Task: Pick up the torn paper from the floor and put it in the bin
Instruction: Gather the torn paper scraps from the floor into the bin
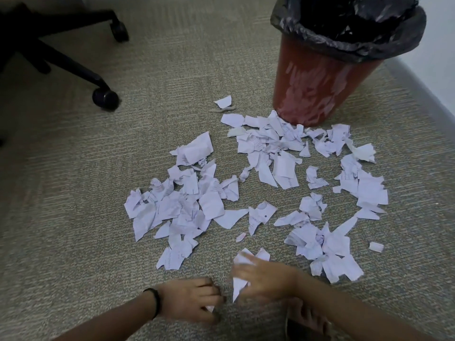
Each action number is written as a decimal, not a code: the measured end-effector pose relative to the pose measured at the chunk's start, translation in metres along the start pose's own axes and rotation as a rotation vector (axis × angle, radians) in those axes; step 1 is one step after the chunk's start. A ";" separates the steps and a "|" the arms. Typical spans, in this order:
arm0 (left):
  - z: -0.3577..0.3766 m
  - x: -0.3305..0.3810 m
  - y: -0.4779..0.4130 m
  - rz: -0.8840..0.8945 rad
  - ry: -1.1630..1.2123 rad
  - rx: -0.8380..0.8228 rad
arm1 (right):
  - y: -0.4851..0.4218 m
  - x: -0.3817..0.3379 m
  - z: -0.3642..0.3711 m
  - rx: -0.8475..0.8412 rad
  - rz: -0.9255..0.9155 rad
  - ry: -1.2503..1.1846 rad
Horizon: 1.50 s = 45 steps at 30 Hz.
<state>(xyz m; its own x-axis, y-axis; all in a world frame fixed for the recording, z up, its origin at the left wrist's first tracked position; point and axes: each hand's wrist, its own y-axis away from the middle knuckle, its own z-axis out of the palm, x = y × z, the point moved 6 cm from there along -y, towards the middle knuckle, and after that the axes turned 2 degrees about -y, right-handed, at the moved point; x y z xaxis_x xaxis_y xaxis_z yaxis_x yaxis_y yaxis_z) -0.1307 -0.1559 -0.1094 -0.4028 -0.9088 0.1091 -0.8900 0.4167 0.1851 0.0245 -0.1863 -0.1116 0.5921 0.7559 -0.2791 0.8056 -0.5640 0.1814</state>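
Several torn pieces of white paper lie scattered over the carpet in front of a red bin lined with a black bag, which stands at the upper right. My left hand, near the bottom centre, curls its fingers round a small white scrap. My right hand, blurred, grips a few white pieces just above the carpet, right of the left hand. Both hands sit at the near edge of the paper spread, far from the bin.
A black office chair base with castor wheels stands at the upper left. A grey skirting strip runs along the right side behind the bin. My bare foot shows at the bottom edge under my right forearm.
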 end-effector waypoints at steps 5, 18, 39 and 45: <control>-0.010 -0.045 0.000 -0.219 -0.037 0.075 | 0.028 0.068 -0.036 0.123 0.472 -0.085; -0.053 -0.079 -0.058 -0.378 0.264 0.125 | 0.154 0.134 -0.058 0.367 1.163 -0.391; -0.047 -0.089 -0.116 -0.331 0.383 0.020 | 0.121 0.105 -0.031 0.006 1.168 -0.422; -0.071 -0.123 -0.104 -0.410 0.289 0.112 | 0.110 0.106 -0.037 0.109 1.125 -0.406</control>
<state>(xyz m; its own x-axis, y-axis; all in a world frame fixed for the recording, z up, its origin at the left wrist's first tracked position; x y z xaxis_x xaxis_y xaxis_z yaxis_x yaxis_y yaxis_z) 0.0270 -0.0860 -0.0732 0.0453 -0.9469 0.3185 -0.9863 0.0083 0.1650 0.1766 -0.1559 -0.0864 0.8975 -0.3270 -0.2957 -0.1764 -0.8810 0.4390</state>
